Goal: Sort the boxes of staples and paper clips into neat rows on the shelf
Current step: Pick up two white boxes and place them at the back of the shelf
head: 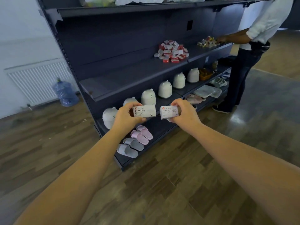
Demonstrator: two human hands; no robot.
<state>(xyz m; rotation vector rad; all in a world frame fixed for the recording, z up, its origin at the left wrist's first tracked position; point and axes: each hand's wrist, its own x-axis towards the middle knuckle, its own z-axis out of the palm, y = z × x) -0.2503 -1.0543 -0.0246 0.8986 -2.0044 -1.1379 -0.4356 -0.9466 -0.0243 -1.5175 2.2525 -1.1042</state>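
Observation:
My left hand (125, 115) grips a white box labelled STAPLES (144, 111), held up with its label facing me. Beside it, my right hand (185, 113) grips a smaller white box labelled PAPER CLIPS (168, 112). Both boxes hang in the air in front of the dark shelf unit, level with its lower shelves. On the middle shelf (123, 78), toward the right, lies a jumbled heap of red and white boxes (172, 51). A second small heap of mixed colourful boxes (207, 42) lies farther right on that shelf.
Another person (253, 38) in a white shirt stands at the right, a hand on the colourful heap. White bear-shaped containers (148, 96) line a lower shelf; slippers (134, 141) lie on the bottom one. A blue water jug (65, 93) stands by the radiator.

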